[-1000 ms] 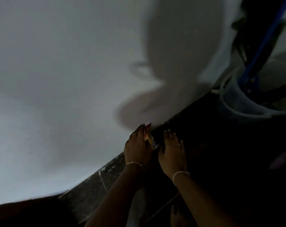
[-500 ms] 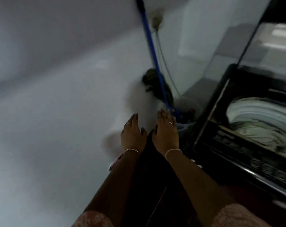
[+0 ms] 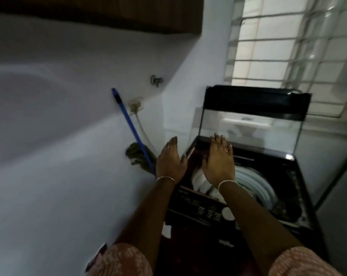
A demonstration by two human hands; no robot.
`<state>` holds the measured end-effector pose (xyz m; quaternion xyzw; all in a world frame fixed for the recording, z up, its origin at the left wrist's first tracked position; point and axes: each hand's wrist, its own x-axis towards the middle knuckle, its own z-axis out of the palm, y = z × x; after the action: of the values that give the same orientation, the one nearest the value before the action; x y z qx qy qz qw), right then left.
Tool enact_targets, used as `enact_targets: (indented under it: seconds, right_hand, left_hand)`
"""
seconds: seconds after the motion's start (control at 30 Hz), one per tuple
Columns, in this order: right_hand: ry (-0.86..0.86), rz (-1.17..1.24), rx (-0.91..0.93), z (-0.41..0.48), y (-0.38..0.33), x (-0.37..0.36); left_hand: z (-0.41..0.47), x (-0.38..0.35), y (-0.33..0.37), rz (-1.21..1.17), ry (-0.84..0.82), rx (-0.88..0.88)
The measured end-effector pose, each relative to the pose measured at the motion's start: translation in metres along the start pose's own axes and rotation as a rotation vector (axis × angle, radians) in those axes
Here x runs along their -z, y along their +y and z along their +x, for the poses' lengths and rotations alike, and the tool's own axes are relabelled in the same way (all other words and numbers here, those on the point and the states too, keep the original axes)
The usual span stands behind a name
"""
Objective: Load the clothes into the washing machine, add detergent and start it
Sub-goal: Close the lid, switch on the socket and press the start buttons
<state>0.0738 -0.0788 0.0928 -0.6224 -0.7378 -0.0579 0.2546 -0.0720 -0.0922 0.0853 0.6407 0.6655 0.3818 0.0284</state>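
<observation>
The top-loading washing machine (image 3: 238, 196) stands with its glass lid (image 3: 248, 126) raised upright at the back, leaving the drum (image 3: 256, 182) open for loading. Pale clothes (image 3: 199, 178) lie inside the drum towards the machine's front left. Both hands hover palm-down above the machine's left side, the left hand (image 3: 171, 161) over its left edge and the right hand (image 3: 219, 162) over the drum mouth. The fingers of each are straight and close together, and neither visibly holds anything. A dark shape between the hands is too blurred to identify. The flat palms suggest a reach to press the load down, though that is a guess. The control panel (image 3: 208, 211) runs along the machine's front, untouched, so dosing and starting appear to remain. A blue-handled mop (image 3: 129, 120) leans on the wall left of the machine, and a barred window (image 3: 288, 46) is behind it.
</observation>
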Motion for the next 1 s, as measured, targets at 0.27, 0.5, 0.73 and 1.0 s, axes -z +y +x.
enact_targets:
  seconds: [0.27,0.5,0.73,1.0]
  right_hand:
    - [0.107,-0.051,-0.120,0.014,0.095,0.085]
    - [0.148,-0.100,-0.166,0.057,0.143,0.103]
    - [0.142,-0.150,-0.219,0.133,0.178,0.084]
    - [0.129,-0.144,-0.275,0.226,0.207,0.046]
  left_hand:
    - [0.030,-0.031,0.129,-0.066,-0.084,-0.180]
    - [0.084,-0.067,0.182,-0.058,-0.111,-0.294]
    - [0.165,-0.119,0.191,-0.016,-0.135,-0.348]
    - [0.258,-0.176,0.185,0.048,-0.190,-0.390]
